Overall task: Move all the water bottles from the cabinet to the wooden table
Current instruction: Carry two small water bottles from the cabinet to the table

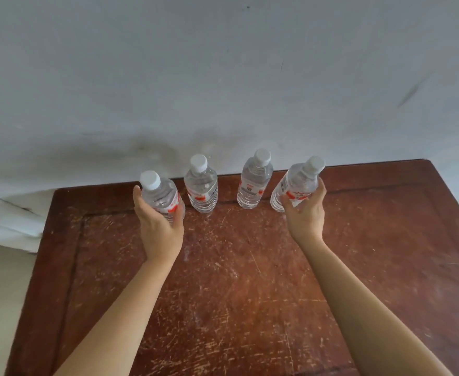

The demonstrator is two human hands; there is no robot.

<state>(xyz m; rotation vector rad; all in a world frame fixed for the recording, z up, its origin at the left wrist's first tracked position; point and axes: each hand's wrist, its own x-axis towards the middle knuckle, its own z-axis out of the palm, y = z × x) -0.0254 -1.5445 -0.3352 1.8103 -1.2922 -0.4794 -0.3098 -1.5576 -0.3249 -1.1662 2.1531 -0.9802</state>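
step: placing | left fingers (pixel 179 215) grip left bottle (pixel 160 195), right fingers (pixel 321 189) grip tilted right bottle (pixel 297 184) | next: likely straighten, set on surface (pixel 239 280) outside standing bottles (pixel 201 187) between fingers, release

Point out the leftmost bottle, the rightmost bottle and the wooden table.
leftmost bottle (pixel 162 195): head view, clear upper body.
rightmost bottle (pixel 298 183): head view, clear upper body.
wooden table (pixel 236 267): head view, bare scratched top.

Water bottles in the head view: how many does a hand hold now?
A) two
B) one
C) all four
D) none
A: the left hand grips the leftmost water bottle, the right hand the rightmost water bottle; the middle-left water bottle and middle-right water bottle stand untouched on the wooden table.
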